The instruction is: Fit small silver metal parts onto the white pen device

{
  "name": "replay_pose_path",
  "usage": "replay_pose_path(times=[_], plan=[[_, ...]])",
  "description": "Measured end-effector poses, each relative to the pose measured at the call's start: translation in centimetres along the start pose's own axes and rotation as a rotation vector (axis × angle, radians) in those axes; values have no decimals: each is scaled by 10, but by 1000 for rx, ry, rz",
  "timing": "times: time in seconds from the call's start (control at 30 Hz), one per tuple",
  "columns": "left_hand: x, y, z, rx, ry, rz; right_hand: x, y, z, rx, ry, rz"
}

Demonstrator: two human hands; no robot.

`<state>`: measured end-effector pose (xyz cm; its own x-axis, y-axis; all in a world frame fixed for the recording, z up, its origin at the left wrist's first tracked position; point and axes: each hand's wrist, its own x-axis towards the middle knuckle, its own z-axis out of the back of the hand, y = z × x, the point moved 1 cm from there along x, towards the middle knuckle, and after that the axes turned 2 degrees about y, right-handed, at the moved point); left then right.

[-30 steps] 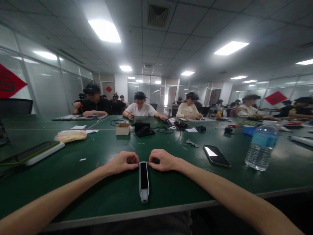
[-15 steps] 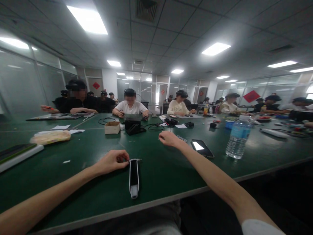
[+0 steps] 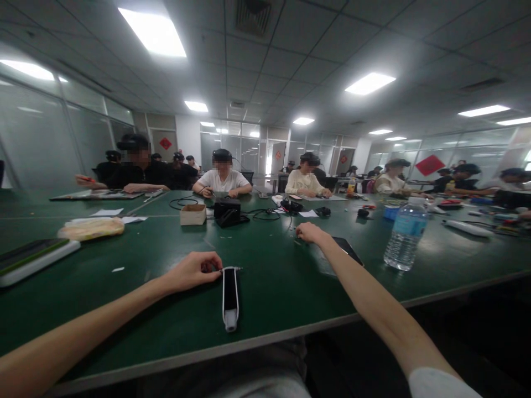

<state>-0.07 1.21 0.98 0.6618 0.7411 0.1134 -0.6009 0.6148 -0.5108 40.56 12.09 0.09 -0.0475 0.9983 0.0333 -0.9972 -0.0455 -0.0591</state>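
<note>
A long black device with white edges and a grey end (image 3: 230, 296) lies on the green table (image 3: 136, 309) in front of me, a thin metal strip (image 3: 230, 268) across its far end. My left hand (image 3: 193, 271) pinches that strip at its left end. My right hand (image 3: 310, 233) rests far to the right, fingertips down by tiny metal bits (image 3: 296, 241). A black smartphone (image 3: 347, 249) lies just beyond it, partly hidden by my forearm. Nothing shows in that hand.
A clear water bottle (image 3: 405, 240) stands to the right, a white-edged tablet case (image 3: 35, 261) and a food bag (image 3: 92, 228) to the left. Farther off are a cardboard box (image 3: 193, 215), a black unit with cables (image 3: 227, 213) and several seated people (image 3: 222, 174).
My right hand has let go of the strip and moved away to the right, out over the phone's near end. My left hand stays on the strip, and the view has tilted slightly.
</note>
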Motion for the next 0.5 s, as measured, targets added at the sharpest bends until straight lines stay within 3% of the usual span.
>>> replay_pose_path(times=[0.27, 0.5], plan=[[-1, 0, 0, -1, -5, -19, 3, -1, -4, -1, 18, 11], [0, -2, -1, 15, -8, -24, -1, 13, -1, -21, -18, 52]])
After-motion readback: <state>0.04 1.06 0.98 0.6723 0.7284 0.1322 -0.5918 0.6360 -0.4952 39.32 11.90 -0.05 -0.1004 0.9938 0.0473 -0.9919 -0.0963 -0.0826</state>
